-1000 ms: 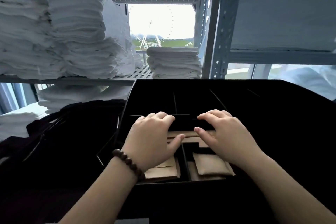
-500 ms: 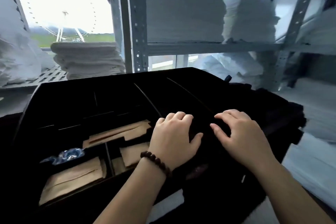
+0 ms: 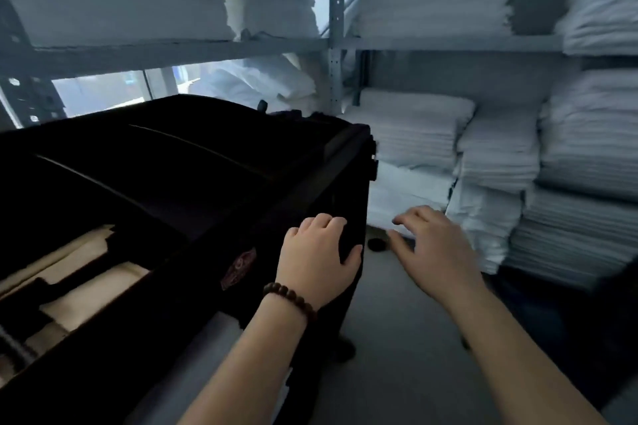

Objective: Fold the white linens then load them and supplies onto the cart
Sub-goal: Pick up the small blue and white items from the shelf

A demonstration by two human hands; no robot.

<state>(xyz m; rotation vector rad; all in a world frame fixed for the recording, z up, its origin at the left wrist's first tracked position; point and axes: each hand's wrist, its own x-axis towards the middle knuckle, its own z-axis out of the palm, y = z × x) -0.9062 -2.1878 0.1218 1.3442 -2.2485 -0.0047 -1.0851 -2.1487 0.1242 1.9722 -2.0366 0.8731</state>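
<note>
Both hands have shifted right since the earlier frames, off the cart's inner dividers, and the camera has swung right with them, so the window has left the view and a wall of linen has come into it.

Head view: the left hand (image 3: 317,259), with a bead bracelet (image 3: 290,297) at the wrist, grips the near right corner of the black cart (image 3: 207,155). Its fingers curl over the top edge and its thumb lies against the upright corner. The right hand (image 3: 431,248) is blurred and hangs in the air beside the cart, above the grey floor (image 3: 397,338). Its fingers are spread and loosely bent, touching nothing that can be made out.

Tan packets (image 3: 86,300) lie in the cart's compartments at lower left. Folded white linens (image 3: 414,134) stand in stacks to the right of the cart, some reaching down to the floor, the nearest just beyond the right hand's fingertips. More stacks fill the metal shelf (image 3: 448,43) above. A small round black thing (image 3: 376,244) sits on the floor between the cart's corner and the linens; what it is cannot be told.
</note>
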